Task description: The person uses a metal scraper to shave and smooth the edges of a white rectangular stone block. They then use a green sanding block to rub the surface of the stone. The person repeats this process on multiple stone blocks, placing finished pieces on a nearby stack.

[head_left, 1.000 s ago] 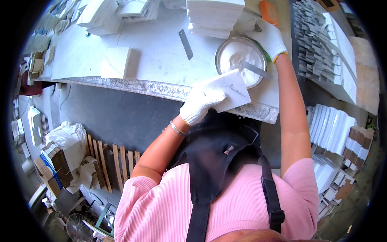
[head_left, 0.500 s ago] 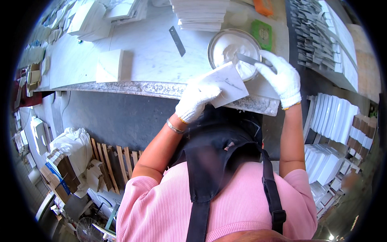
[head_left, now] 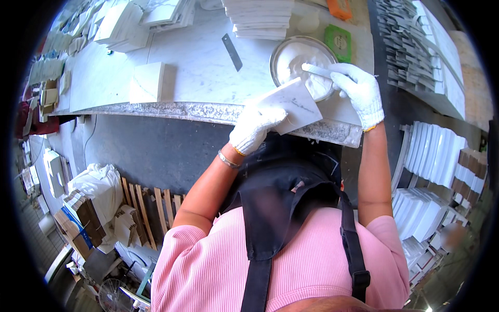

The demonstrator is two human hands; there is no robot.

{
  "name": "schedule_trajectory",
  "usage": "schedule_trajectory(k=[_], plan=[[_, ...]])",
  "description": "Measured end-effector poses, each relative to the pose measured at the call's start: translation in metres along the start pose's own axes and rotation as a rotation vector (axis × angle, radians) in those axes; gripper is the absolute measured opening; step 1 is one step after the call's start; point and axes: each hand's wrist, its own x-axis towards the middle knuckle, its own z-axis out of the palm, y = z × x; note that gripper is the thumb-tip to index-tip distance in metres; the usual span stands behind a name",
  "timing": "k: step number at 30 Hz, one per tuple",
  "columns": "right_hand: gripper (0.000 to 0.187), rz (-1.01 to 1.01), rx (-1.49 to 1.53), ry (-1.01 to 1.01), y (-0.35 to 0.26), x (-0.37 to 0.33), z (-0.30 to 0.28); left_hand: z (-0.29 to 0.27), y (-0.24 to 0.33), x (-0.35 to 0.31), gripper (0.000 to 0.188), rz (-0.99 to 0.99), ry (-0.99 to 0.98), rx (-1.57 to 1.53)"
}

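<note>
My left hand, in a white knit glove, grips a white grey-veined marble tile by its lower left corner. The tile is tilted at the table's front edge and covers part of a round tin's rim. That tin holds white paste. My gloved right hand is closed on a flat scraper blade held over the tin, its visible face pale as if coated with paste. A second dark metal strip lies on the table to the left of the tin.
The marble-topped table has a rough front edge. A tile lies near that edge, with tile stacks behind. A green box and an orange item sit beside the tin. Many thin strips are piled at right.
The scraper in my right hand has turned from a dark face to a white one and lifted slightly. My left hand and the tile have barely moved.
</note>
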Motion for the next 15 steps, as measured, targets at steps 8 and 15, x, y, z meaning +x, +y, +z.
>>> schedule_trajectory(k=[8, 15], plan=[[0.028, 0.096, 0.115, -0.025, -0.011, -0.007, -0.001, -0.001, -0.002, 0.001, 0.047, -0.024, -0.009, -0.023], [0.026, 0.110, 0.147, 0.015, -0.035, -0.032, -0.006, -0.002, 0.000, -0.001, 0.050, -0.041, -0.008, -0.017]])
